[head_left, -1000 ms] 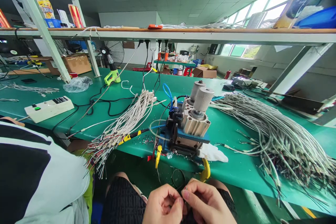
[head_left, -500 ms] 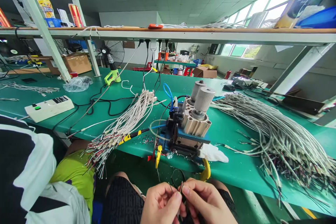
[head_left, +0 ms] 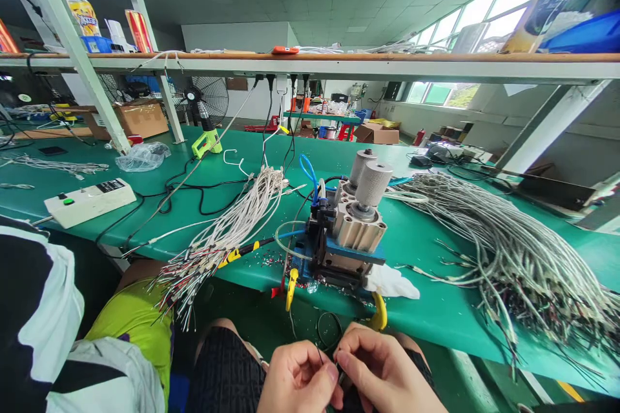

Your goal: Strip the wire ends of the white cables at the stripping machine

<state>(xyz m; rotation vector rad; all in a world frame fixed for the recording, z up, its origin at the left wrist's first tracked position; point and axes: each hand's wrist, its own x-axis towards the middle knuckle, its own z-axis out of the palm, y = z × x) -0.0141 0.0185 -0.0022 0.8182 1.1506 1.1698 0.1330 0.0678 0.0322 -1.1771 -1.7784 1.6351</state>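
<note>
Both my hands are low at the bottom edge, below the green bench. My left hand [head_left: 298, 381] and my right hand [head_left: 382, 371] meet fingertip to fingertip, each pinched on the thin wires of a cable end [head_left: 332, 361]. Straight ahead on the bench edge stands a small pneumatic press [head_left: 351, 232] with two knurled metal cylinders and blue air hoses. A bundle of grey cables [head_left: 227, 226] with stripped coloured ends lies to its left, hanging over the edge.
A big heap of grey cables [head_left: 504, 251] covers the bench at the right. A white control box [head_left: 90, 201] sits at the left. A person in a black-and-white top [head_left: 43, 329] is close on my left. Fan, boxes and an overhead shelf stand behind.
The person on my left has leaned back and away, uncovering a yellow-green garment. My fingers have shifted slightly on the wire ends; the hands stay together.
</note>
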